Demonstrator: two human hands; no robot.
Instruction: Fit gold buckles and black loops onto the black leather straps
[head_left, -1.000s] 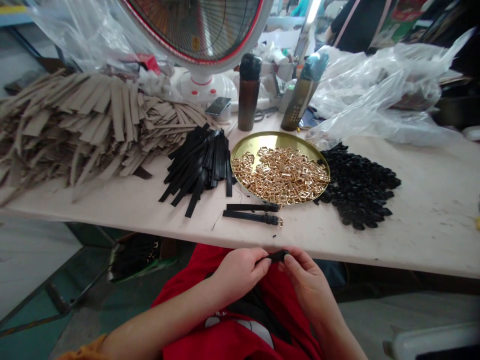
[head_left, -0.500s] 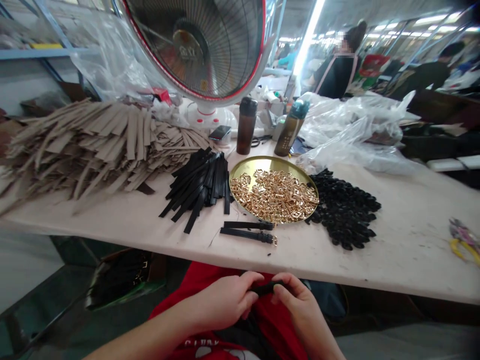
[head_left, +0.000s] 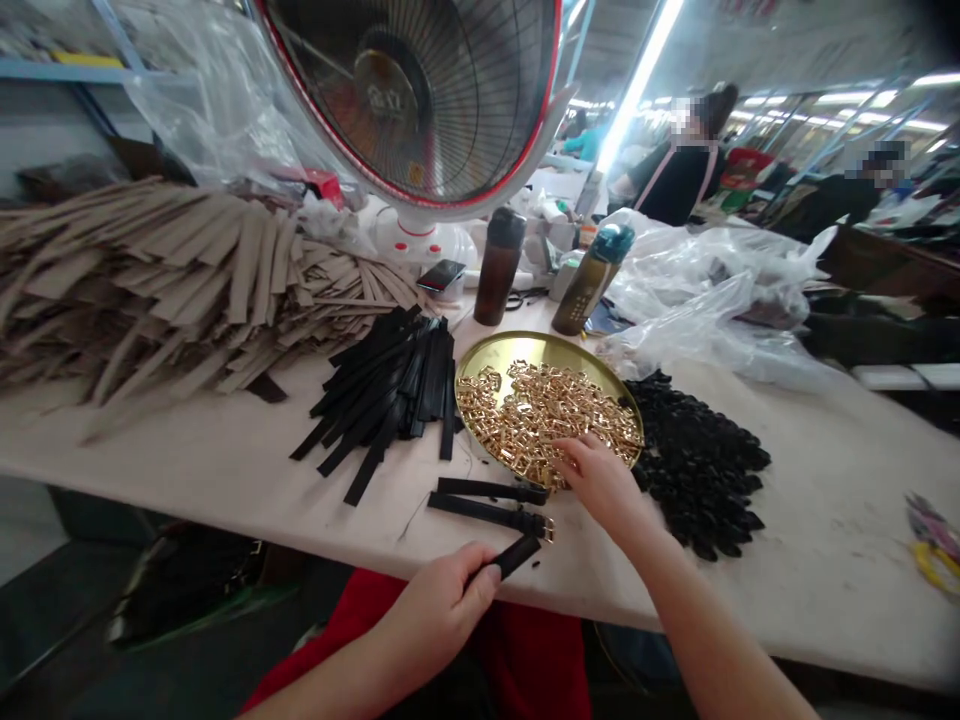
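My left hand [head_left: 454, 590] is closed around a black strap [head_left: 517, 556], whose free end points up and right over the table's front edge. Over the near right part of a round gold tray [head_left: 487, 352], my right hand [head_left: 600, 485] reaches down with its fingertips among a heap of small gold buckles [head_left: 536, 410]. Its thumb and forefinger look slightly apart, with no buckle plainly between them. Between the tray and my left hand lie two black straps; the nearer strap [head_left: 480, 510] has a gold buckle at its right end.
Left of the tray is a pile of black strips [head_left: 397, 390], with a large stack of grey-brown strips [head_left: 172, 270] beyond. Small black loops [head_left: 697, 460] are heaped to the right. Two bottles [head_left: 500, 268] and a fan [head_left: 420, 100] stand behind. Pliers [head_left: 934, 550] lie far right.
My right hand has left the black strap near my lap and moved up to the buckles in the tray. My left hand keeps the strap, now raised at the table edge.
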